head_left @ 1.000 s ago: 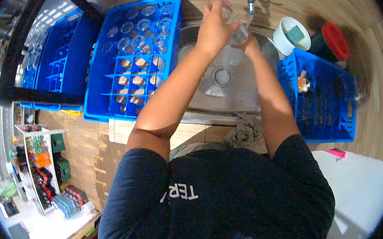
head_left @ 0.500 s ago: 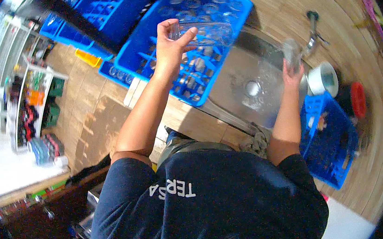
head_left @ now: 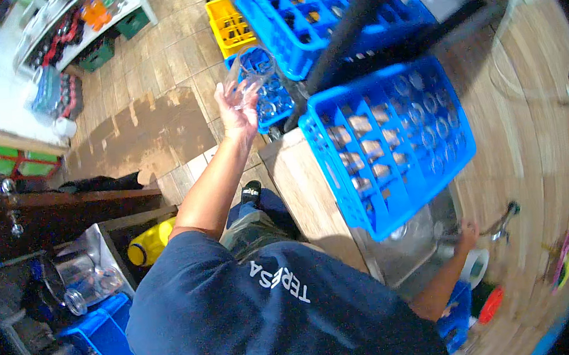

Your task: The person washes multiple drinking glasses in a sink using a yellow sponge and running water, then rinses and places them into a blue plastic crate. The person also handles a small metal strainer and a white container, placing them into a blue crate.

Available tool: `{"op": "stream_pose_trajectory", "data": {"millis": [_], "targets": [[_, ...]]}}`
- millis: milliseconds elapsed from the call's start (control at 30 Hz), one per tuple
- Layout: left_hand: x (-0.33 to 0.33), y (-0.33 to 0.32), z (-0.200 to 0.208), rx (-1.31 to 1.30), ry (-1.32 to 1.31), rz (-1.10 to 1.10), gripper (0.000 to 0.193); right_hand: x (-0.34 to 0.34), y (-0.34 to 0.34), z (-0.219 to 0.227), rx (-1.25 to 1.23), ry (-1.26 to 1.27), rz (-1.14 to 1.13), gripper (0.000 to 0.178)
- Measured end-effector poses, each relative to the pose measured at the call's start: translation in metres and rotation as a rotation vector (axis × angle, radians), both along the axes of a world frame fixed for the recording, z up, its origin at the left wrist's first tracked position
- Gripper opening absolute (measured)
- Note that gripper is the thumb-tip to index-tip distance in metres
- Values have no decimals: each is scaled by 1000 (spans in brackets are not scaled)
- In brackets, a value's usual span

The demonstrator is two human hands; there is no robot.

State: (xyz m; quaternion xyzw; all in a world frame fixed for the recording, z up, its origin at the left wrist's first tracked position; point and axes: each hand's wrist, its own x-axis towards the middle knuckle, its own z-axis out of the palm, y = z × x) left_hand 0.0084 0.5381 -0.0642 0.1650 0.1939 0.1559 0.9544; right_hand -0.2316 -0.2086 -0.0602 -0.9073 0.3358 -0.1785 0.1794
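In my left hand [head_left: 239, 116] I hold a large clear glass [head_left: 255, 67], with my fingers closed about its near end. It is raised above a small blue crate [head_left: 280, 119] with glasses in it on the floor. My right hand [head_left: 469, 234] is over the steel sink [head_left: 405, 272], beside the tap [head_left: 504, 222]. A blurred clear glass [head_left: 445, 231] is at its fingers. A big blue divided crate [head_left: 352, 194] of upturned glasses lies across the sink's far left part.
Further blue crates [head_left: 299, 54] stand on a dark frame [head_left: 352, 25]. A yellow crate [head_left: 230, 27] is on the floor. Right of the sink are a white tub [head_left: 474, 265], a red-rimmed bin [head_left: 492, 305] and a blue basket [head_left: 456, 315]. A yellow bottle [head_left: 149, 243] is at my left.
The view has turned left. My left hand has carried its glass from over the big crate to above the small floor crate. My right hand stays by the tap.
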Motion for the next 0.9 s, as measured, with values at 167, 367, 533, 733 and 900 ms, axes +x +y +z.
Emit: {"op": "stream_pose_trajectory", "data": {"millis": [167, 367, 533, 733, 900], "targets": [[63, 69, -87, 75, 245, 274, 65, -21, -26, 15, -272, 174, 139, 57], [181, 74, -172, 276, 355, 55, 66, -9, -5, 53, 246, -130, -306, 58], [265, 35, -196, 1051, 670, 16, 67, -4, 23, 73, 351, -240, -424, 59], [305, 7, -214, 1380, 430, -302, 48, -5, 32, 81, 402, -309, -550, 61], [313, -3, -227, 1531, 339, -505, 45, -6, 42, 95, 430, -292, -667, 62]]}}
